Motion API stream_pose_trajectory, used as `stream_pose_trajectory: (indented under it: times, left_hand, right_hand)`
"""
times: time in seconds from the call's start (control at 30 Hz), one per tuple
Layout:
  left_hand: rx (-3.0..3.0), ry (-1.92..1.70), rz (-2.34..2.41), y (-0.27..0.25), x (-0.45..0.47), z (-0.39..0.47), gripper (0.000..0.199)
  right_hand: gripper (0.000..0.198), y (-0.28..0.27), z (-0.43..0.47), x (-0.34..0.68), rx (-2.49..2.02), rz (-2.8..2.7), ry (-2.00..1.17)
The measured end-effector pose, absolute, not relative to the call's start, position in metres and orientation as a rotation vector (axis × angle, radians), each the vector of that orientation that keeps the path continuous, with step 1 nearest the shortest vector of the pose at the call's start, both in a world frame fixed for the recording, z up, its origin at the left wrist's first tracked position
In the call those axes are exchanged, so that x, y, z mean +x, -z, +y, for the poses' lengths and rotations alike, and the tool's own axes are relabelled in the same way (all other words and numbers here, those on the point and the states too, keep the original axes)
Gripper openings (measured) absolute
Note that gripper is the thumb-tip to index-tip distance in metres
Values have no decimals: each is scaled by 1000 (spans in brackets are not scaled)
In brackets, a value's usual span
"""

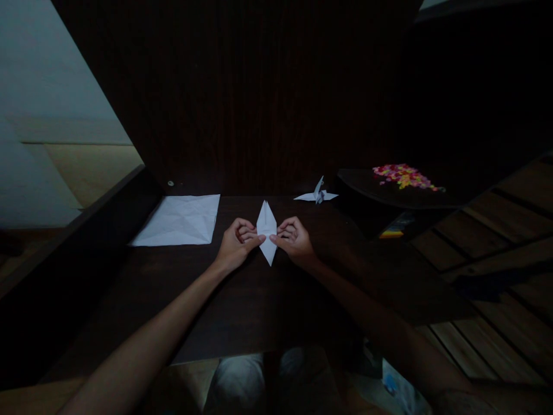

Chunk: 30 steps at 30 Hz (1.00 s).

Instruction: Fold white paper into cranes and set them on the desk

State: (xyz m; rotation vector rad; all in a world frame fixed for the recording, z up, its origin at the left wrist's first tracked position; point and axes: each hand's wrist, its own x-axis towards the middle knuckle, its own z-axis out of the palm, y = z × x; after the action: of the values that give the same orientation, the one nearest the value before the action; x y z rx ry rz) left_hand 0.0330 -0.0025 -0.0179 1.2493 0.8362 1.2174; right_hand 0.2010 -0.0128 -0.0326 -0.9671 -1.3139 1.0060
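Observation:
A white sheet folded into a long diamond (267, 222) is held upright between my two hands above the dark desk. My left hand (239, 239) pinches its left edge, thumb across the front and fingers curled behind. On the opposite edge my right hand (294, 237) grips in the same way, its thumb close to the other one. A split shows at the diamond's top point. Behind and to the right, a finished white paper crane (318, 196) sits near the back panel. Creased white paper (179, 220) lies flat to the left.
A small raised shelf (363, 187) on the right carries a heap of pink, red and yellow bits (404, 176). Dark boards rise at the back and along the left side. Wooden slats (496, 230) extend at the right. The desk's front edge is above my knees.

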Motion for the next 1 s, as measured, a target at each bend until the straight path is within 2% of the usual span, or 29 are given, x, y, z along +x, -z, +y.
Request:
stream_pose_trajectory:
  times: [0.33,0.53,0.7,1.0]
  left_hand:
    - [1233,-1191,832,14,30,-3,47]
    - [1233,-1182,835,15,30,-3,45]
    - [1193,-1219,813,14,32,-4,48]
    - [1518,-1323,822,24,29,4,20]
  right_hand:
    - [44,25,-14,203,-927,-1315,-1114]
    - [33,26,-14,205,-999,-1361,-1125]
    - [37,23,-14,205,-964,-1290,-1132]
    - [25,27,-12,205,-838,-1302,-1217]
